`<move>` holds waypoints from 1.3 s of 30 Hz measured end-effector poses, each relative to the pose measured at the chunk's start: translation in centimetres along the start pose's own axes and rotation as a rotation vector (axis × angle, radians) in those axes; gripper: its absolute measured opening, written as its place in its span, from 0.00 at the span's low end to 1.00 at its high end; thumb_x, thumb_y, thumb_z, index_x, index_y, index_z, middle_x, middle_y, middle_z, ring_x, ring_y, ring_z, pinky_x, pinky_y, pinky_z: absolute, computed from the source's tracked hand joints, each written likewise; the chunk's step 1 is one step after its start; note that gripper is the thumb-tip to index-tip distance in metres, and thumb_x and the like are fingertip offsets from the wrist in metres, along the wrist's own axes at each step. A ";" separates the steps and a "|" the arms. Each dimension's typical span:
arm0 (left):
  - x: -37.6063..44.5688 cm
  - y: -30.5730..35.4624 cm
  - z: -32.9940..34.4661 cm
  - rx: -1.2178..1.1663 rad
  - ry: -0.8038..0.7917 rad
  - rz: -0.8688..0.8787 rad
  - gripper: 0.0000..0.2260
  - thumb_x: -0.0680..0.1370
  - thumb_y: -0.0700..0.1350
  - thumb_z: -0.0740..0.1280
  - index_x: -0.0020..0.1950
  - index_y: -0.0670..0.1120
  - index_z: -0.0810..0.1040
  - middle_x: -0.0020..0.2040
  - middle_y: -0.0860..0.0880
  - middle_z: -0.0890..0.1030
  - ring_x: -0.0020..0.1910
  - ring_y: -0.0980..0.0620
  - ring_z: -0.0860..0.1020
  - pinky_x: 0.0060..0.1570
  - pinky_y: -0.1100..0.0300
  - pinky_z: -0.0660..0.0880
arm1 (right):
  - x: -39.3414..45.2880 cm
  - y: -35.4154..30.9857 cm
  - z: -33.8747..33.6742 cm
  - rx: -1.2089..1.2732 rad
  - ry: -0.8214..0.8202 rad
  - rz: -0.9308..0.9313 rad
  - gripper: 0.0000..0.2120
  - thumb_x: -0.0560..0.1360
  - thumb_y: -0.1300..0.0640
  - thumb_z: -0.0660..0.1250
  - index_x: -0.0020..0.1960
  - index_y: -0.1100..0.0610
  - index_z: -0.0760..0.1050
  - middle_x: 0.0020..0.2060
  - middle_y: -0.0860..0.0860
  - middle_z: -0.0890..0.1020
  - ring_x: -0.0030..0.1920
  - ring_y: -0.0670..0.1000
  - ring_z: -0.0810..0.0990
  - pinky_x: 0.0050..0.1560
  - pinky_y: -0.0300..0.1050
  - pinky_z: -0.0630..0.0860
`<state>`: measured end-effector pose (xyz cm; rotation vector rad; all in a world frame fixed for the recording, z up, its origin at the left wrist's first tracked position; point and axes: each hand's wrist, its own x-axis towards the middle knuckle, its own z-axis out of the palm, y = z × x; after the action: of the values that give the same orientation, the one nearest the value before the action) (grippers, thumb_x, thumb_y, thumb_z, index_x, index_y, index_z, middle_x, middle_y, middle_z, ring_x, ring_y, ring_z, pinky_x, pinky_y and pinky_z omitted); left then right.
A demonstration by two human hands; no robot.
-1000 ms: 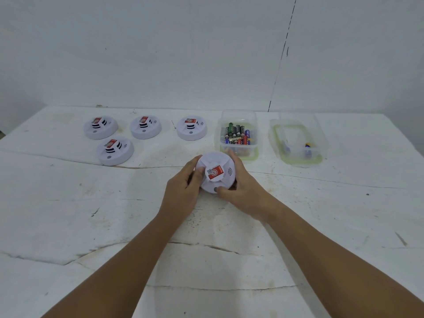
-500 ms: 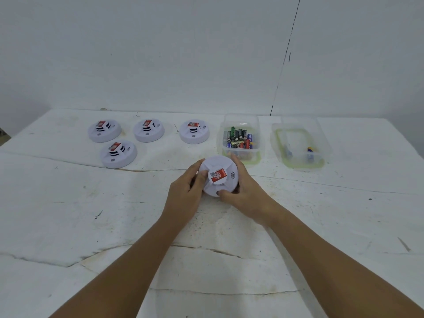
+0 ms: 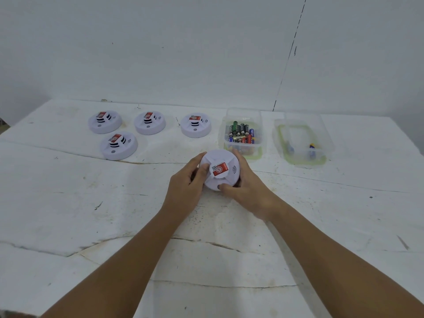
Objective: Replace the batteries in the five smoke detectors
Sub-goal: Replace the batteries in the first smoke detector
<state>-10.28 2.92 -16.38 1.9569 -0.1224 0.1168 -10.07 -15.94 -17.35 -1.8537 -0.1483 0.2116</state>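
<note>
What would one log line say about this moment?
step: opening smoke detector | left hand: grips it | right hand: grips it | four detectors waiting | batteries in box

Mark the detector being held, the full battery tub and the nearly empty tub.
held smoke detector [image 3: 220,160], head view, white top face.
full battery tub [image 3: 243,133], head view, the batteries inside.
nearly empty tub [image 3: 281,143], head view, left green rim.

Bare forearms, seemingly no sleeves, jewellery.

Far left: four round white plastic smoke detectors [image 3: 119,131] clustered.
Far right: two clear plastic tubs [image 3: 275,134].
Near white cracked counter [image 3: 68,203]: open.
</note>
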 end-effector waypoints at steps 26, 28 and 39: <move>0.0 0.1 0.1 0.023 -0.012 0.025 0.17 0.86 0.52 0.60 0.75 0.54 0.75 0.64 0.57 0.83 0.60 0.67 0.78 0.51 0.76 0.73 | -0.3 -0.6 0.4 0.148 0.011 0.078 0.46 0.72 0.54 0.67 0.84 0.41 0.49 0.73 0.45 0.75 0.70 0.49 0.77 0.72 0.58 0.74; 0.0 0.1 0.2 0.032 -0.011 0.031 0.17 0.86 0.52 0.60 0.75 0.54 0.75 0.64 0.57 0.82 0.60 0.68 0.77 0.52 0.76 0.73 | -0.4 -0.7 0.5 0.148 0.017 0.076 0.46 0.73 0.55 0.66 0.85 0.42 0.48 0.73 0.45 0.75 0.70 0.48 0.76 0.73 0.57 0.74; -0.2 0.3 0.1 0.016 -0.012 0.026 0.17 0.86 0.52 0.60 0.74 0.55 0.75 0.63 0.58 0.83 0.59 0.64 0.79 0.51 0.75 0.73 | -0.4 -0.7 0.6 0.135 0.033 0.074 0.45 0.74 0.56 0.65 0.85 0.43 0.48 0.71 0.42 0.76 0.68 0.44 0.77 0.72 0.54 0.75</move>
<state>-10.51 2.78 -16.20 1.9722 -0.1550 0.1230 -10.61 -15.31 -16.80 -1.7283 -0.0417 0.2360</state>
